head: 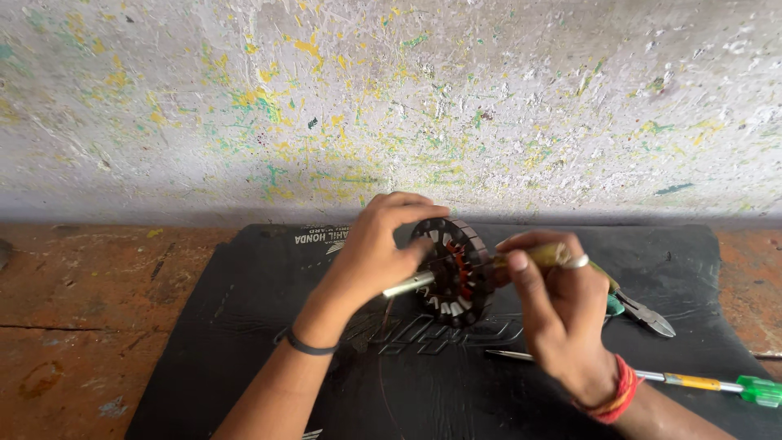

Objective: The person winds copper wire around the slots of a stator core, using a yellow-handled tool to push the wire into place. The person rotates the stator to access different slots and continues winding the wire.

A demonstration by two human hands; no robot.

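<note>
One motor stator (453, 274) gripped by left hand (376, 248); right hand (554, 301) pinches one yellow-handled tool (544, 256).

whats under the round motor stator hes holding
The stator stands on edge on a black rubber mat, steadied by the left hand. A metal shaft pokes out beside it. The contact spot itself is hidden by both hands.
</note>
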